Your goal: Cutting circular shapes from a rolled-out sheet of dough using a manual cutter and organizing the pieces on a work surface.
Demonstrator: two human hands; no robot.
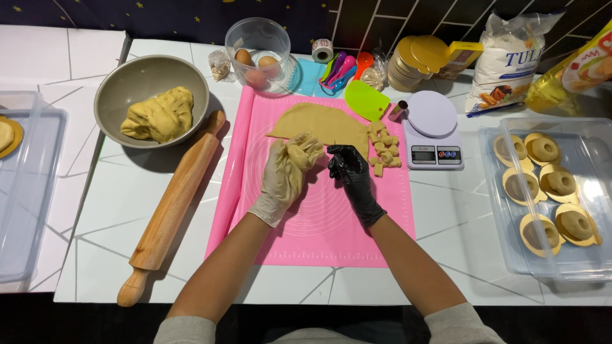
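1. Left hand [288,173], pale glove. It sits at the centre of the pink mat [319,236], palm cupped and fingers curled around a small dough ball [297,155]. Keep the cup loose so the ball turns freely and does not flatten.

2. Right hand [349,173], black glove. Just to the 3 o'clock side of the left hand, fingers bent with the tips drawn together near the ball; whether they touch the dough I cannot tell. Work with light fingertip pressure, judged best for a smooth, seamless surface.

3. Rolling pin [173,207], wooden. It lies at 9 o'clock of the mat on the white surface [127,210], slanted and untouched.

4. Cut dough pieces [384,148]. A small heap at 2 o'clock of your hands, on the mat's edge. Take one piece at a time so portions stay even.

5. Rolled dough sheet [322,121]. Flat on the mat at 12 o'clock, just beyond the hands.

6. Kitchen scale [432,130], white, at 2 o'clock beside the heap; handy for checking a portion.

7. Clear tray [503,210] at 3 o'clock, well apart, holding shaped rounds on yellow paper cups [545,150].

8. Grey bowl [115,95] at 10 o'clock, with a lump of dough [159,114] inside.

9. Green scraper [365,100] and clear tub of eggs [258,60] at 12 o'clock, farthest back.
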